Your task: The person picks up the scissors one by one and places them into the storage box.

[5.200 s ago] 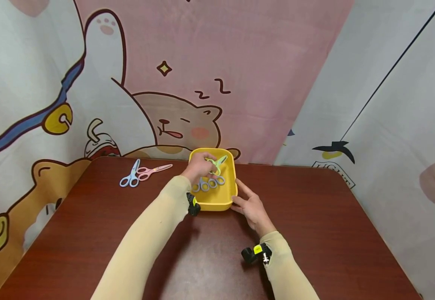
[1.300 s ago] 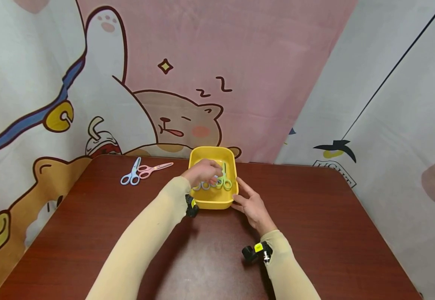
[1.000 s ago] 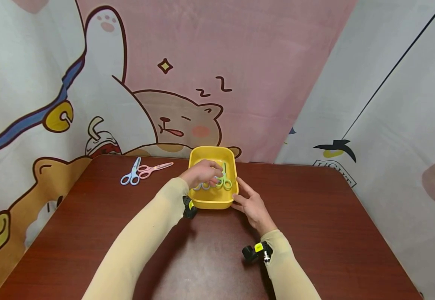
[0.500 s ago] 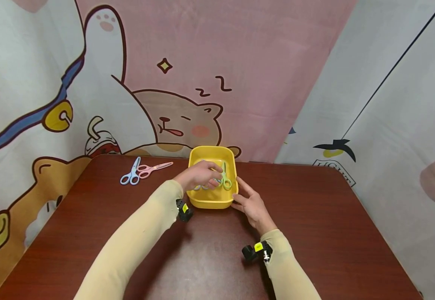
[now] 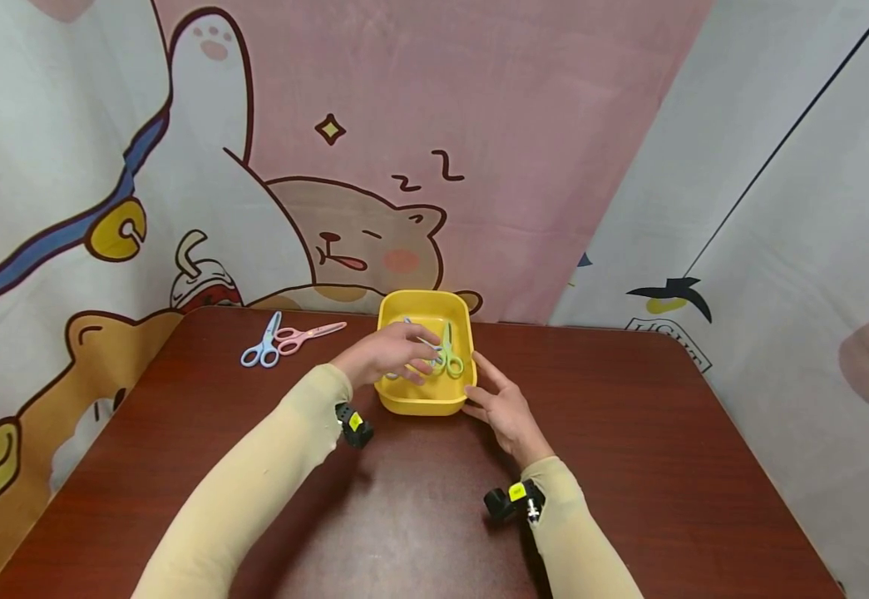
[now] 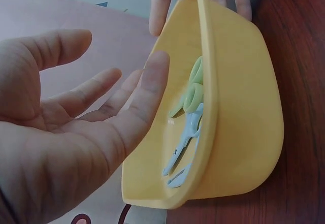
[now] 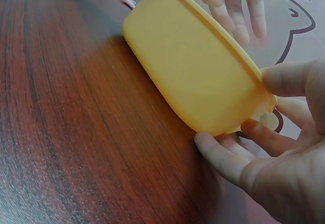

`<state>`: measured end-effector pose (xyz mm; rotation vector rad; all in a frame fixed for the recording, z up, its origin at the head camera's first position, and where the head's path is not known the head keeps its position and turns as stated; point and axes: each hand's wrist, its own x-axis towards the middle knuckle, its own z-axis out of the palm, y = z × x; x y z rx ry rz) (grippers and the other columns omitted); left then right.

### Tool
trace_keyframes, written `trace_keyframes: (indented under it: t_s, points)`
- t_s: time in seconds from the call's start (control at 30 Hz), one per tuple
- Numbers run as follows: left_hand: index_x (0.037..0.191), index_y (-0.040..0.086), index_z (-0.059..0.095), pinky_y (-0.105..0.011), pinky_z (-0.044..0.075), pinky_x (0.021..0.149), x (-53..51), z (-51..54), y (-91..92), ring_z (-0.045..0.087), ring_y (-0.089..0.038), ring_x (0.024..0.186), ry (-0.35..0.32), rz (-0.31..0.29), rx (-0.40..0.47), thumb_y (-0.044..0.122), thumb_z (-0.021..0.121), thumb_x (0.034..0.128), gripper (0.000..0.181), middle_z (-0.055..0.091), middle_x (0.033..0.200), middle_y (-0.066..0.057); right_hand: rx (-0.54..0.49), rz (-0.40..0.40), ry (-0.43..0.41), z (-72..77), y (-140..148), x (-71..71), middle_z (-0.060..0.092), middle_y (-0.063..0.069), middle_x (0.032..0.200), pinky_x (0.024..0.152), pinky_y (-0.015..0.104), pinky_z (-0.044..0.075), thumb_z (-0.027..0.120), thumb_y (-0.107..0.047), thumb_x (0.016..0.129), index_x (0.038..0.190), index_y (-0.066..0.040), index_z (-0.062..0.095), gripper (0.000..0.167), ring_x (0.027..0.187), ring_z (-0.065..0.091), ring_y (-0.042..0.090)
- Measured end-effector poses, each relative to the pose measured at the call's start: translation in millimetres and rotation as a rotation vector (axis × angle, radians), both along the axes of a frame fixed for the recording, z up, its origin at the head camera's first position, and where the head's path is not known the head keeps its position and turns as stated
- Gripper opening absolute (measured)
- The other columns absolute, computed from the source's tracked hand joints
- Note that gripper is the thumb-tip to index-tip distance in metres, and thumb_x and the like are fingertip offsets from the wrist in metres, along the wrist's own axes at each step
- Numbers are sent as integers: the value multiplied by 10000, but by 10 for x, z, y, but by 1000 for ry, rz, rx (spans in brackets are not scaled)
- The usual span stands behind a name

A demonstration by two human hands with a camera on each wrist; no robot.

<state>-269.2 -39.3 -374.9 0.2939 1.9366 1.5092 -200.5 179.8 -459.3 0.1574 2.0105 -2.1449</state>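
Note:
The yellow plastic bin (image 5: 422,408) stands at the back of the table with its rim up. Over its left side my left hand (image 5: 389,353) hovers with its fingers spread and holds nothing. My right hand (image 5: 505,412) grips the bin's right side, thumb at the rim and fingers against the wall in the right wrist view. Inside lie light green scissors (image 6: 195,89) and pale blue scissors (image 6: 190,125). My left hand hides part of the bin's contents in the head view. Left of the bin, blue scissors (image 5: 260,353) and pink scissors (image 5: 307,334) lie side by side on the table.
The dark brown wooden table (image 5: 434,499) stretches in front of the bin and to both sides. A cloth (image 5: 479,166) printed with cartoon animals hangs right behind the table's back edge.
The green scissors held by my left hand earlier now lie in the bin. My left hand has let go, drawn back left and spread its fingers. The right hand has stayed in place.

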Motion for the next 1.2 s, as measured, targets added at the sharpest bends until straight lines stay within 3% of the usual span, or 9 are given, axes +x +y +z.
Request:
trace_keyframes:
  t_s: [0.27,0.5,0.8,1.03,1.2]
  points:
    - [1435,-16,510,-456,595,924,42,-21,-106,662,-351,1143,8,1,19,153,606,1037,443,564,1376,-228,8,3,-10,-8,8,-8,232,113,1682,1078,538,473,560,-20,1041,1633,-222,331,666,1335,545,409]
    - [1435,1,507,-461,595,924,78,-9,-214,591,-456,1259,-2,1,52,143,608,1034,437,570,1369,-235,-5,-8,3,-8,0,-4,267,131,1664,1059,536,493,570,0,1024,1632,-208,333,685,1287,574,380]
    - [1423,-38,510,-468,598,914,130,-22,-350,683,-346,1125,22,-9,72,152,616,1031,449,617,1297,-212,-14,-14,-9,-21,-4,-5,272,110,1659,1051,519,504,579,-1,1019,1627,-227,345,690,1244,608,339]
    - [1431,-18,512,-457,601,907,135,-40,-487,627,-433,1217,6,10,78,150,617,1028,449,643,1257,-198,-11,-7,-6,-14,4,-2,252,115,1674,1069,537,481,575,-11,1031,1631,-227,337,681,1289,585,378]
    - [1435,-21,514,-456,600,911,132,-51,-573,652,-408,1179,-1,32,86,138,627,1025,453,655,1227,-197,-14,-5,-10,-11,2,-2,257,113,1674,1073,533,480,575,-14,1032,1631,-236,336,682,1317,563,384]
